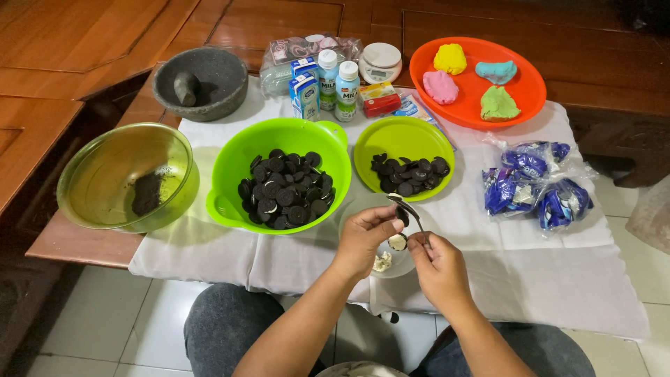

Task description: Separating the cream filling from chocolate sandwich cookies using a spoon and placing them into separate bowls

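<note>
The dark cookie half (402, 216) sits pinched between the thumb and fingertips of the left hand (364, 237), held just above a small clear bowl (403, 265) at the near edge of the white cloth (544, 279). The left hand is curled nearly closed around the cookie. The right hand (438, 269), just to the right of it and almost touching it, is closed on the handle of a metal spoon (407, 207), whose bowl end points up and away over the cookie. Right below the cookie, a cookie half with white cream (397, 242) shows between the two hands; whether it rests in the bowl or is held I cannot tell. A lump of white cream (382, 262) lies in the small bowl under the left hand's palm.

Beyond the left hand stands a large lime-green bowl (237, 150) full of dark sandwich cookies (286, 188). Beyond the right hand is a smaller green plate (405, 136) with a pile of separated dark cookie halves (410, 174). Far left of the hands, a clear green-tinted bowl (91, 167) holds some dark crumbs (146, 193). To the right of the right hand lie blue wrappers in clear bags (534, 183). Further back are a stone mortar with pestle (200, 82), small milk cartons and bottles (325, 87), a small kitchen scale (380, 61), and an orange tray (530, 91) with yellow, blue, pink and green lumps of dough.
</note>
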